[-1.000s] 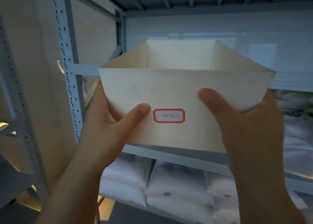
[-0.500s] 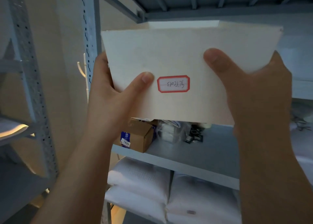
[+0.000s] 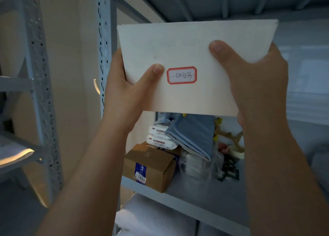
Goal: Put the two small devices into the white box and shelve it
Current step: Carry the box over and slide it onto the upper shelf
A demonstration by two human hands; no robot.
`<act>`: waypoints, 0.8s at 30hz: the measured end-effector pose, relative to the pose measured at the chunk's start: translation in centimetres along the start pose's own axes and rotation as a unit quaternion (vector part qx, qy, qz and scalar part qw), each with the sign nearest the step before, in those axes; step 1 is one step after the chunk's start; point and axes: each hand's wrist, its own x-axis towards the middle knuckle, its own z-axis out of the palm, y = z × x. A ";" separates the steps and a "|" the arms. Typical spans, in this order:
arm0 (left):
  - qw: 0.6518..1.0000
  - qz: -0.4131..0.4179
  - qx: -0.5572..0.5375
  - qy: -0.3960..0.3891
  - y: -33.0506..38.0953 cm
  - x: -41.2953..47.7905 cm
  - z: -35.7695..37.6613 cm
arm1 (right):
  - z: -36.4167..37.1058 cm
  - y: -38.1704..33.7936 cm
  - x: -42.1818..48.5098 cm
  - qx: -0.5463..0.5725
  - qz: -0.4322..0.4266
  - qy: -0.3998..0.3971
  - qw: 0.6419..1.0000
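— What could go wrong here?
— The white box (image 3: 187, 48) is up above the cluttered shelf (image 3: 204, 198). If I tip it, the devices could slide out (I can't see inside), or its bottom could snag that pile (image 3: 192, 139).
— Your grip?
— My left hand (image 3: 128, 93) and right hand (image 3: 258, 86) clamp its sides — thumbs flat on the front.
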 end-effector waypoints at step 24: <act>0.999 -0.039 0.032 -0.005 -17.1 15.1 -4.5 | 17.5 11.7 7.0 -0.100 0.017 0.085 0.991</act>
